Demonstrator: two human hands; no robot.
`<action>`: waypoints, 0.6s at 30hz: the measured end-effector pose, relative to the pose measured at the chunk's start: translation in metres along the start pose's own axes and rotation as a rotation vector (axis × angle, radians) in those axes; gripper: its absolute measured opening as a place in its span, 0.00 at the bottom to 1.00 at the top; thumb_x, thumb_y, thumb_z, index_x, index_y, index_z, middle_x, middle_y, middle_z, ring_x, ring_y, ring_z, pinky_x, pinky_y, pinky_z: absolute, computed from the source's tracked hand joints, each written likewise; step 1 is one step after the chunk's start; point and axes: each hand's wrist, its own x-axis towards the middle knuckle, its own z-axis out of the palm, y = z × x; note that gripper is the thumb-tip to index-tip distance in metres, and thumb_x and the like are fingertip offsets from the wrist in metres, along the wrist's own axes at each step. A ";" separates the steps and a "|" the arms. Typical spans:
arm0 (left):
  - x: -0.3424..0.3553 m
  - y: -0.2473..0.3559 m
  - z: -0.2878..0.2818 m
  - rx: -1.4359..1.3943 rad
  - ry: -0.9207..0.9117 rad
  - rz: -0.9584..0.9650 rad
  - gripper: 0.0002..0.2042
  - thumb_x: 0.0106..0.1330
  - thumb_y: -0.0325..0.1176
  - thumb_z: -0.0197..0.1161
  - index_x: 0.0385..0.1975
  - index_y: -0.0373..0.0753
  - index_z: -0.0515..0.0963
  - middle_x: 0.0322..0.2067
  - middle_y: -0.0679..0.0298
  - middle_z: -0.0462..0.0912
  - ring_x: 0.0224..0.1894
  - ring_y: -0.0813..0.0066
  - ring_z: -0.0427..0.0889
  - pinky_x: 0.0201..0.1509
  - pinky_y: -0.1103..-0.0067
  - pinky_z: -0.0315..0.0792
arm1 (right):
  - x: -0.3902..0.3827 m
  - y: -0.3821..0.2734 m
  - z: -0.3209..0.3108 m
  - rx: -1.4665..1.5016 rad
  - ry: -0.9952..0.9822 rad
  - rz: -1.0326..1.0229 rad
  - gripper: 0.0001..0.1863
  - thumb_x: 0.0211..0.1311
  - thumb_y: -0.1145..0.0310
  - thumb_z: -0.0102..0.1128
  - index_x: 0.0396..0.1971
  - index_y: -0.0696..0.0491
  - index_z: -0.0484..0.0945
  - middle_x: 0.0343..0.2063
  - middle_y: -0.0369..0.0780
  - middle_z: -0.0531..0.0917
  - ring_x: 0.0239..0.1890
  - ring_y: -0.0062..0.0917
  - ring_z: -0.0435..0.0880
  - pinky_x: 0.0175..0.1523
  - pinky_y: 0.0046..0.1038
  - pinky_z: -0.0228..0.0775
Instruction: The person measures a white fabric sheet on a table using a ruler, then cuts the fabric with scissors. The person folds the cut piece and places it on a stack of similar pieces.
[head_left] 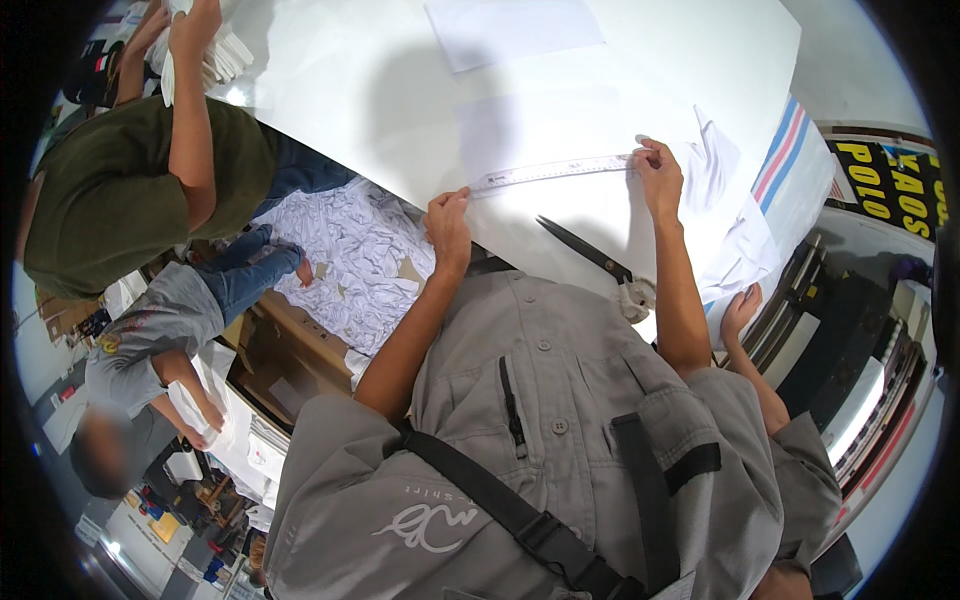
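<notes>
Between two and three o'clock, my feed showed bold yellow capitals on a black sign (885,190); near six, white lettering (425,530) on the grey shirt (560,460). At one o'clock, I couldn't read the white measuring strip's (560,172) marks.

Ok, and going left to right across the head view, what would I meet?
Co-worker's green shirt, heap of white cloth, left hand, ruler, right hand, crumpled white cloth, black and yellow banner.

Wht tbl (690,70) w/ meas. strip (555,173), scissors (601,258), cloth (738,250)
</notes>
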 end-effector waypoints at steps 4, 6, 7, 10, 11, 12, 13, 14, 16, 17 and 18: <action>0.007 -0.017 0.004 -0.082 0.033 0.002 0.21 0.73 0.46 0.53 0.55 0.46 0.88 0.58 0.58 0.77 0.65 0.56 0.68 0.77 0.57 0.48 | -0.003 -0.001 -0.005 0.064 0.008 -0.007 0.19 0.67 0.73 0.62 0.58 0.53 0.84 0.41 0.40 0.91 0.46 0.26 0.88 0.57 0.28 0.77; 0.001 -0.013 0.003 -0.046 0.046 0.040 0.20 0.73 0.44 0.54 0.54 0.45 0.89 0.57 0.56 0.78 0.65 0.57 0.69 0.75 0.61 0.54 | -0.005 -0.007 -0.007 0.053 0.007 -0.008 0.19 0.69 0.74 0.62 0.59 0.56 0.82 0.42 0.39 0.91 0.45 0.22 0.87 0.56 0.25 0.77; 0.003 -0.016 0.004 -0.065 0.037 0.032 0.20 0.73 0.44 0.54 0.54 0.44 0.89 0.57 0.56 0.78 0.64 0.58 0.69 0.75 0.63 0.55 | -0.006 -0.011 -0.008 0.045 0.008 0.000 0.19 0.69 0.74 0.62 0.58 0.56 0.82 0.42 0.39 0.91 0.45 0.22 0.87 0.56 0.25 0.77; 0.006 -0.019 0.004 -0.133 0.008 0.027 0.20 0.73 0.43 0.54 0.54 0.42 0.89 0.57 0.55 0.79 0.64 0.59 0.70 0.73 0.66 0.59 | -0.011 -0.023 -0.010 0.033 0.019 0.023 0.18 0.69 0.73 0.61 0.58 0.54 0.83 0.42 0.40 0.91 0.46 0.25 0.89 0.56 0.27 0.78; 0.005 -0.020 0.004 -0.166 -0.001 0.038 0.20 0.73 0.42 0.54 0.54 0.41 0.89 0.57 0.55 0.79 0.63 0.59 0.70 0.73 0.66 0.60 | -0.013 -0.026 -0.012 0.041 0.026 0.030 0.18 0.68 0.73 0.61 0.57 0.52 0.84 0.42 0.41 0.92 0.46 0.27 0.90 0.56 0.29 0.78; 0.005 -0.021 0.003 -0.196 -0.007 0.049 0.21 0.73 0.42 0.54 0.54 0.41 0.89 0.57 0.55 0.79 0.63 0.59 0.71 0.72 0.66 0.61 | -0.014 -0.030 -0.012 0.044 0.024 0.033 0.18 0.69 0.72 0.61 0.57 0.52 0.84 0.42 0.41 0.92 0.46 0.27 0.90 0.56 0.29 0.78; 0.006 -0.024 0.002 -0.171 -0.001 0.060 0.20 0.73 0.42 0.54 0.54 0.41 0.88 0.58 0.55 0.79 0.62 0.59 0.72 0.72 0.66 0.61 | -0.015 -0.033 -0.012 0.048 0.021 0.035 0.18 0.69 0.72 0.61 0.57 0.51 0.84 0.42 0.41 0.92 0.46 0.27 0.90 0.56 0.29 0.78; 0.007 -0.027 0.002 -0.147 0.006 0.071 0.20 0.73 0.41 0.54 0.54 0.40 0.88 0.58 0.55 0.79 0.61 0.59 0.73 0.71 0.66 0.62 | -0.016 -0.034 -0.013 0.051 0.019 0.037 0.18 0.69 0.72 0.61 0.57 0.51 0.84 0.42 0.41 0.92 0.46 0.27 0.90 0.56 0.29 0.78; 0.006 -0.026 0.002 -0.117 0.020 0.090 0.19 0.73 0.39 0.55 0.54 0.40 0.88 0.58 0.54 0.79 0.60 0.58 0.74 0.71 0.66 0.64 | -0.015 -0.029 -0.012 0.068 0.020 0.023 0.17 0.70 0.72 0.61 0.57 0.51 0.84 0.41 0.41 0.92 0.45 0.27 0.90 0.56 0.28 0.78; 0.005 -0.026 0.001 -0.110 0.026 0.098 0.19 0.73 0.38 0.55 0.54 0.39 0.88 0.57 0.53 0.79 0.59 0.58 0.74 0.70 0.66 0.64 | -0.015 -0.026 -0.012 0.076 0.021 0.016 0.17 0.70 0.72 0.61 0.57 0.51 0.84 0.41 0.41 0.92 0.45 0.27 0.90 0.55 0.28 0.78; 0.003 -0.023 0.001 -0.103 0.033 0.107 0.18 0.72 0.37 0.56 0.54 0.39 0.88 0.57 0.53 0.79 0.59 0.58 0.75 0.70 0.66 0.64 | -0.016 -0.024 -0.013 0.078 0.030 0.025 0.17 0.70 0.72 0.61 0.56 0.52 0.84 0.41 0.41 0.92 0.45 0.27 0.89 0.55 0.28 0.78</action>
